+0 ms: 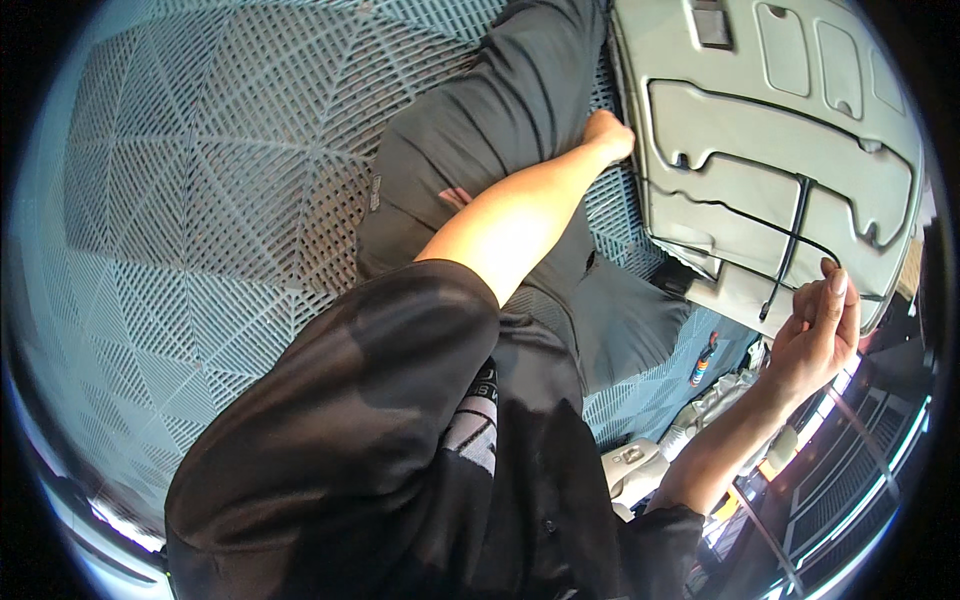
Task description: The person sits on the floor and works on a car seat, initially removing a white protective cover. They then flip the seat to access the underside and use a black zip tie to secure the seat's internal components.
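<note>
A pale grey-green seat-back panel (740, 130) stands at the right, with black trim lines and a dark strap (795, 225) on its face. My right hand (815, 325) is at its lower right, thumb and fingers pinched on the end of a thin black cord (740, 210). That cord curves across the panel from its left edge. My left hand (608, 136) is closed at the panel's left edge, against my dark trouser leg. Its fingertips are hidden, so what it grips there does not show.
Grey-blue slatted floor tiles (230, 150) spread to the left. Below the panel lies a small stick-like item with coloured bands (704, 360). Near my right forearm are a beige moulded part (635, 470) and crumpled clear plastic (705, 410).
</note>
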`<state>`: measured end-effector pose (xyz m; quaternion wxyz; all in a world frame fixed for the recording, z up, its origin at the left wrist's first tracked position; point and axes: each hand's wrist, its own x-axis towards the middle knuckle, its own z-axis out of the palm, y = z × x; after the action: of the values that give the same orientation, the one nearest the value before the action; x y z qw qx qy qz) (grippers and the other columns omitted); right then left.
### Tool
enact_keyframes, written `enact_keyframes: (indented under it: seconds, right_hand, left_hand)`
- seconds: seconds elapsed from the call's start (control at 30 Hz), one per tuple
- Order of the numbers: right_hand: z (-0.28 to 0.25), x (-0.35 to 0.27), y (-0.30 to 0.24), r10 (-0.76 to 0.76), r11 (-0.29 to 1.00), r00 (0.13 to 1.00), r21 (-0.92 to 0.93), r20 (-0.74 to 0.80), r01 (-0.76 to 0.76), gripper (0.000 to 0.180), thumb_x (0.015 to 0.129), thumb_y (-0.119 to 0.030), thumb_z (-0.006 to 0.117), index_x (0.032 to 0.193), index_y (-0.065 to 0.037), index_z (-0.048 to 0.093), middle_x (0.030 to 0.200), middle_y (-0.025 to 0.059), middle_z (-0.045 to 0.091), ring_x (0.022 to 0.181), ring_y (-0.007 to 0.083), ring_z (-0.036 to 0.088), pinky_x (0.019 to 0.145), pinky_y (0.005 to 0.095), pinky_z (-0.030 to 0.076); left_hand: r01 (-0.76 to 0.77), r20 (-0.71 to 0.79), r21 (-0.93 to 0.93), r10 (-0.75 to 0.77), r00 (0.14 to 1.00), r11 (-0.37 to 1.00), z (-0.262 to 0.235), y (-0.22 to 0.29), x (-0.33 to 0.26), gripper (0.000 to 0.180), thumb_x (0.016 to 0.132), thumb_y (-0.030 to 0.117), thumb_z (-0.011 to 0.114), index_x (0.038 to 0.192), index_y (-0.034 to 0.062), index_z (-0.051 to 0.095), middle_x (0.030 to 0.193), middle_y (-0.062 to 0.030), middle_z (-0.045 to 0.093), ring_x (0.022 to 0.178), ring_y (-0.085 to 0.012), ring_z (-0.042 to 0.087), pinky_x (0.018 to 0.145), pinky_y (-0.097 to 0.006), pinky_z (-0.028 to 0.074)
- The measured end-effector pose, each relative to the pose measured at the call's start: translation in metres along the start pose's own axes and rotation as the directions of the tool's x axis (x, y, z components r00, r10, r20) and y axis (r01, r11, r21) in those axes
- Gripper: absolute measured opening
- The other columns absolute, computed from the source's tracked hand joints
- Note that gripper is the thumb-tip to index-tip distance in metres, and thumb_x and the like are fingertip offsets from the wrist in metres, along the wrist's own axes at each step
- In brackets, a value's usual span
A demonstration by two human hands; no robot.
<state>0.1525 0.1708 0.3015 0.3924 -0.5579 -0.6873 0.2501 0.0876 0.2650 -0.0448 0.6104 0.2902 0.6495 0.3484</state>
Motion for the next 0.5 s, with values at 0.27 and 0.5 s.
enact_keyframes:
  seconds: [0.27, 0.5]
  right_hand:
    - [0.004, 0.02, -0.004, 0.027, 0.998, 1.0, -0.048, -0.009, -0.028, 0.023, 0.097, -0.015, 0.062, 0.102, 0.007, 0.067, 0.067, -0.0005, 0.054, 0.053, 0.0025, 0.03, 0.047, 0.0206, 0.021]
    - [0.008, 0.026, 0.004, 0.062, 0.997, 0.998, 0.058, -0.028, -0.06, 0.022, 0.096, -0.016, 0.064, 0.101, 0.005, 0.069, 0.058, -0.0083, 0.038, 0.05, 0.0008, 0.025, 0.045, 0.0215, 0.016]
  left_hand:
    - [-0.373, 0.271, 0.311, 0.294, 0.916, 0.874, -0.082, 0.055, -0.062, 0.033, 0.09, 0.033, 0.06, 0.098, 0.0025, 0.072, 0.098, -0.0231, 0.07, 0.096, -0.0383, 0.068, 0.087, -0.046, 0.053]
    - [-0.507, 0.386, 0.512, 0.342, 0.857, 0.694, -0.114, 0.053, -0.093, 0.018, 0.08, 0.008, 0.065, 0.093, -0.0028, 0.07, 0.098, -0.0264, 0.069, 0.096, -0.038, 0.069, 0.084, -0.045, 0.056]
